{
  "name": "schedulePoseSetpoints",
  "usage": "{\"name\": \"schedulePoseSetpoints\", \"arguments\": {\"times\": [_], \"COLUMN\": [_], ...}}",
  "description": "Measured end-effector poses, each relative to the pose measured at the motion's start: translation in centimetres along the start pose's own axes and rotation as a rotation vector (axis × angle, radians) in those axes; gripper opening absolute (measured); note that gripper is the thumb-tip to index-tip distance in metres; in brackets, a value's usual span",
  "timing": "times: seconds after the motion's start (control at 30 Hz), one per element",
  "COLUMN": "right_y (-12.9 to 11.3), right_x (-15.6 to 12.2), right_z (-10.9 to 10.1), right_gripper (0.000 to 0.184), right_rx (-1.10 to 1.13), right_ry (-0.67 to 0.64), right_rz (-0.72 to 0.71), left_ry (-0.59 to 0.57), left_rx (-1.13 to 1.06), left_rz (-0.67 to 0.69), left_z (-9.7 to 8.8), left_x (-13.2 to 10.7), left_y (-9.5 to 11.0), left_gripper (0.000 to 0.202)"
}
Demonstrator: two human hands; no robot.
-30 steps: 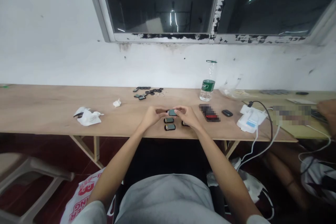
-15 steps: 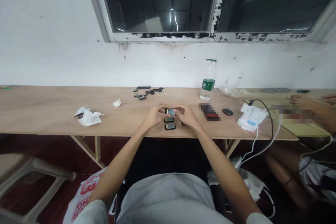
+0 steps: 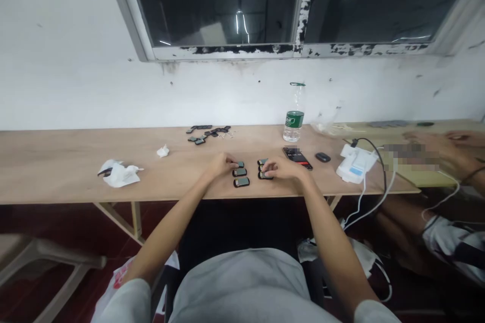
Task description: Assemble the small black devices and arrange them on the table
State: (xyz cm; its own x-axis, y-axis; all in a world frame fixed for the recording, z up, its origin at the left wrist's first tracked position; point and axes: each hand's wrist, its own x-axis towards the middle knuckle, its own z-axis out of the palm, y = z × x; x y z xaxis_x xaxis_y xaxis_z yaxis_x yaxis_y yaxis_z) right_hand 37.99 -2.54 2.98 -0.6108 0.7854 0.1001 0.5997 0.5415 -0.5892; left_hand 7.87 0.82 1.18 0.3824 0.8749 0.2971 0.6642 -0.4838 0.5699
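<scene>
My left hand (image 3: 220,165) rests on the wooden table (image 3: 56,161), fingers curled around a small dark module (image 3: 240,164) at the top of a short column. Below it lie two more small dark modules (image 3: 241,177). My right hand (image 3: 282,168) is a little to the right, its fingertips closed on another small module (image 3: 263,175), with one more module (image 3: 262,162) just behind the fingers.
A pile of small dark parts (image 3: 207,133) lies farther back. Crumpled tissues (image 3: 117,173) are at the left, a water bottle (image 3: 294,117), a phone (image 3: 297,156) and a white charger with cables (image 3: 356,168) at the right. Another person's hands (image 3: 443,144) work at far right.
My hands held one module together above the table; they have since parted and lowered. The left hand set it at the column's top, the right moved to the modules on the right.
</scene>
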Motion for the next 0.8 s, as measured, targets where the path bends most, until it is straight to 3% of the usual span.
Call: {"name": "schedulePoseSetpoints", "arguments": {"times": [0.17, 0.33, 0.5, 0.67, 0.8], "right_y": [0.4, 0.2, 0.2, 1.4, 1.3], "right_x": [0.2, 0.0, 0.3, 1.1, 1.2], "right_z": [0.2, -0.1, 0.5, 2.0, 2.8], "right_gripper": [0.023, 0.024, 0.058, 0.110, 0.118], "right_rx": [-0.003, 0.002, -0.063, -0.104, -0.152], "right_ry": [-0.057, -0.055, 0.155, -0.056, -0.142], "right_rz": [0.016, -0.007, -0.038, 0.145, 0.197], "left_ry": [-0.033, -0.083, -0.199, -0.275, -0.330], "left_rx": [0.042, 0.057, 0.252, 0.328, 0.329], "left_rz": [0.076, 0.135, 0.080, 0.000, 0.001], "left_z": [-0.1, -0.2, 0.9, 1.8, 1.7], "left_x": [-1.1, -4.4, -6.8, -6.2, -5.6], "left_y": [0.7, 3.2, 4.1, 3.4, 3.3], "left_gripper": [0.035, 0.051, 0.089, 0.079, 0.072]}}
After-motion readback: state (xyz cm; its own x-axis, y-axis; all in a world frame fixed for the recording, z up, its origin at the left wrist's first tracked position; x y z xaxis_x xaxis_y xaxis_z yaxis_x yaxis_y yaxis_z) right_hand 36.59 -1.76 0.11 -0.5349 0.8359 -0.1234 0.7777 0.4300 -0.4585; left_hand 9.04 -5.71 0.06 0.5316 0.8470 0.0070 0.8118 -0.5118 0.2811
